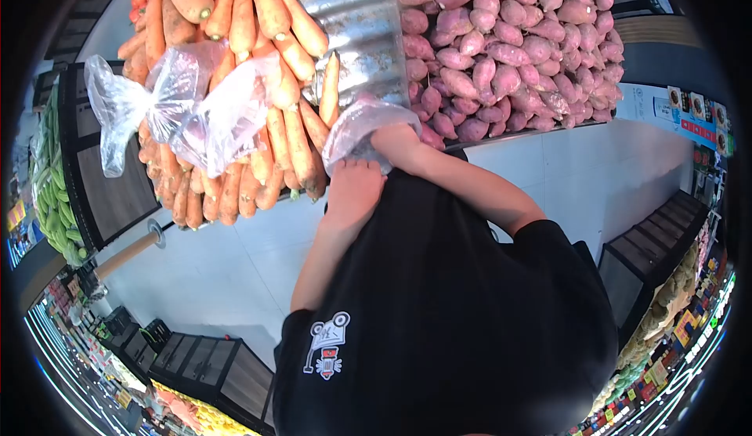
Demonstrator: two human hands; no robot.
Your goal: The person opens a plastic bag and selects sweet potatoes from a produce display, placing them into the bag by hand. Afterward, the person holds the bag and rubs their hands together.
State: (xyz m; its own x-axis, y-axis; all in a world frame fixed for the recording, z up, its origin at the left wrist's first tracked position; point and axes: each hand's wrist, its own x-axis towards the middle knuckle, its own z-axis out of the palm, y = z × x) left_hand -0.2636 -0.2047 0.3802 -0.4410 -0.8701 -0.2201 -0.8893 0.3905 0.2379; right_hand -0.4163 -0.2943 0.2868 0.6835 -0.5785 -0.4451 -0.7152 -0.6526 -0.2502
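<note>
A clear plastic bag [354,129] is in front of my body, between the carrots [274,142] and the purple sweet potatoes [501,52]. My left hand [356,191] is closed on the near edge of the bag. My right hand [398,144] reaches into the bag from the right; the plastic and glare hide its fingers, so their grip cannot be told. Two more clear bags lie on the carrots at the left, one knotted plastic bag [149,107] and another plastic bag [227,119] beside it.
A bare corrugated metal tray [360,36] separates the two heaps. Long green vegetables [55,201] fill a stand at the far left. Dark crates [207,365] stand lower left, with a dark display stand [654,236] at the right. A wooden bar [125,254] sticks out at the left.
</note>
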